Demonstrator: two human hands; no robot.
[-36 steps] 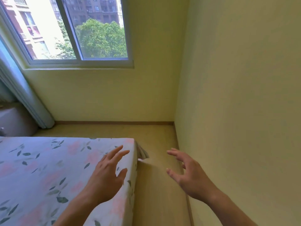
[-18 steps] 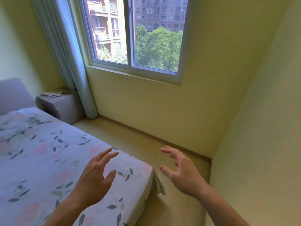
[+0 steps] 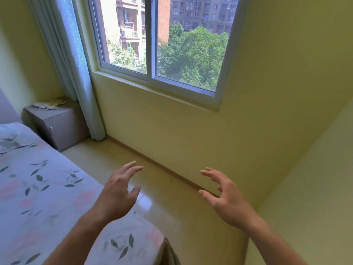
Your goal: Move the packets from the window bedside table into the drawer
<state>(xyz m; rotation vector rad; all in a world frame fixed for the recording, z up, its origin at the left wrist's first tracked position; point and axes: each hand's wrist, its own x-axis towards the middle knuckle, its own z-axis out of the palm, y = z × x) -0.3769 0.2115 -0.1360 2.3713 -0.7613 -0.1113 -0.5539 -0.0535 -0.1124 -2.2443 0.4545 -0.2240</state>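
Far off at the left, the packets lie in a loose, overlapping heap on the top surface of the bedside table, tucked in the corner beside the curtain and below the window. They look flat and papery, yellowish and pale, too small to count. Judged from that: light, thin, floppy, likely crinkly and a bit slick, so they may slide or fan apart if scooped carelessly. Best bet is pinching the stack at an edge or gathering it flat between fingers and thumb, pressing the pile together first. A small knob shows on the table's front, probably the drawer pull; the drawer reads as closed, so it needs opening first.

Both hands are empty and well away from the table. Left hand hangs over the bed edge, fingers spread and loosely bent, gripping nothing. Right hand hovers over the floor near the wall, fingers likewise relaxed and apart. A strip of floor between bed and wall leads to the table. No packet moved yet; the approach comes first.
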